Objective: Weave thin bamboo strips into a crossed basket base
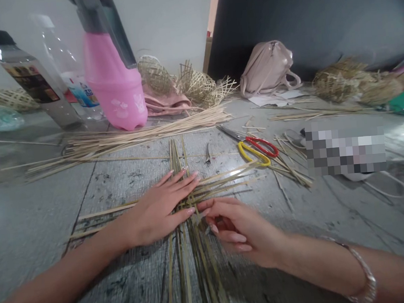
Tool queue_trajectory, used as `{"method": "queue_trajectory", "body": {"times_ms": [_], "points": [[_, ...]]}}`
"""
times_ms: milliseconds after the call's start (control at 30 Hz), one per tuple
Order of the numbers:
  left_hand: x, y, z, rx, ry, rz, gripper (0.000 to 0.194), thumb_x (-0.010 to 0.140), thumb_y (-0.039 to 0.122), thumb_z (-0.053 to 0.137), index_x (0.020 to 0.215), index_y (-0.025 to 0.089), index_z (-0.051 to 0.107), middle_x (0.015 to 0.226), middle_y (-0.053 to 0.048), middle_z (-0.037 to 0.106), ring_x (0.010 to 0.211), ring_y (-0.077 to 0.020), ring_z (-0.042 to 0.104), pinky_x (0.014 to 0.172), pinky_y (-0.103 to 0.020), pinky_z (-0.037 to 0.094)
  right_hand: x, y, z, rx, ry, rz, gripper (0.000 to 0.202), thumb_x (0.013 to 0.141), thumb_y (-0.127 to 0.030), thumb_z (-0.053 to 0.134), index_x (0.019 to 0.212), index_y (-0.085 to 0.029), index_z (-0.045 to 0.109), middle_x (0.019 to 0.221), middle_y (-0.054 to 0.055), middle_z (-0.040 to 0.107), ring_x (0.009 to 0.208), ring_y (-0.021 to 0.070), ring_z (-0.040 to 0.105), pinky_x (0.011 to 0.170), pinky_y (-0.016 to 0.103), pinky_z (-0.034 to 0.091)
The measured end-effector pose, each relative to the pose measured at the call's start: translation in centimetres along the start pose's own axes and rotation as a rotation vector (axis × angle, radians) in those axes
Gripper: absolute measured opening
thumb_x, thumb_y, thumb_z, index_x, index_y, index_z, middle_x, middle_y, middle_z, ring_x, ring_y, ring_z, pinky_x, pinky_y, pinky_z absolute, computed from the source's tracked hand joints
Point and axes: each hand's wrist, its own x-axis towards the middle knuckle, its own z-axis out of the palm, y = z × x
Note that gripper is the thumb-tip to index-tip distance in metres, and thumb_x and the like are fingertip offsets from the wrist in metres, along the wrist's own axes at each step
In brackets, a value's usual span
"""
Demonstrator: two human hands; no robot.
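Note:
My left hand (pixel 151 216) lies flat on the crossing of a loose weave of thin bamboo strips (pixel 183 274), its fingers together and pointing right. Some strips run lengthwise toward me, others cross them sideways. At the right side of the crossing, my right hand (pixel 239 228) is partly closed, other fingers curled, with the tip of its forefinger at a strip; the exact grip is hard to make out. Beyond the hands is a small curved dark piece (pixel 207 154). Scissors (pixel 248 145) with one red and one yellow handle lie to the right.
A bundle of pale strips (pixel 144 132) lies across the back. Behind it stand a pink spray bottle (pixel 114 83) and plastic bottles (pixel 37 80). Woven pieces (pixel 197 86), a pink bag (pixel 267 69) and a pixelated item (pixel 345 149) are farther right.

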Motion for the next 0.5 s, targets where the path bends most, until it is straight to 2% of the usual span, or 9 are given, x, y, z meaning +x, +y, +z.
{"method": "queue_trajectory", "body": {"times_ms": [100, 200, 300, 400, 500], "points": [[-0.1, 0.0, 0.0, -0.022, 0.008, -0.001, 0.059, 0.103, 0.051, 0.033, 0.154, 0.025, 0.020, 0.160, 0.000, 0.019, 0.149, -0.0188, 0.012, 0.121, -0.042, 0.012, 0.7, 0.0, -0.3, -0.206, -0.067, -0.018, 0.018, 0.091, -0.022, 0.047, 0.073, -0.018, 0.049, 0.046, -0.010, 0.048, 0.023, 0.0021, 0.027, 0.024, 0.014, 0.016], [-0.1, -0.2, 0.0, -0.020, 0.018, 0.007, 0.059, 0.103, 0.051, 0.030, 0.155, 0.024, 0.019, 0.161, -0.001, 0.018, 0.149, -0.0187, 0.012, 0.121, -0.042, 0.012, 1.2, 0.0, -0.4, -0.471, -0.059, -0.074, 0.033, 0.094, -0.037, 0.051, 0.067, -0.020, 0.044, 0.040, -0.011, 0.045, 0.023, 0.0049, 0.036, 0.023, 0.015, 0.023], [-0.1, -0.4, 0.3, 0.008, 0.031, 0.016, 0.058, 0.103, 0.045, 0.033, 0.155, 0.024, 0.016, 0.161, -0.001, 0.017, 0.149, -0.0182, 0.012, 0.121, -0.040, 0.012, 1.4, -0.3, -0.3, -0.649, -0.031, -0.079, 0.030, 0.095, -0.029, 0.052, 0.068, -0.020, 0.042, 0.039, -0.012, 0.043, 0.024, 0.0056, 0.040, 0.024, 0.015, 0.027], [-0.1, -0.5, 0.7, 0.042, 0.050, 0.022, 0.061, 0.103, 0.046, 0.034, 0.156, 0.025, 0.012, 0.161, -0.002, 0.016, 0.149, -0.0186, 0.013, 0.121, -0.040, 0.013, 1.4, -0.6, -0.3, -0.746, -0.012, -0.062, 0.030, 0.097, -0.021, 0.048, 0.067, -0.020, 0.041, 0.038, -0.013, 0.042, 0.023, 0.0048, 0.038, 0.024, 0.014, 0.026], [0.0, -0.4, 1.0, 0.094, 0.064, 0.026, 0.061, 0.103, 0.045, 0.032, 0.156, 0.024, 0.010, 0.162, -0.004, 0.015, 0.149, -0.0190, 0.013, 0.121, -0.041, 0.012, 1.3, -0.7, -0.3, -0.822, 0.005, -0.069, 0.034, 0.096, -0.020, 0.048, 0.063, -0.019, 0.042, 0.038, -0.011, 0.043, 0.023, 0.0050, 0.039, 0.023, 0.015, 0.024]]}}
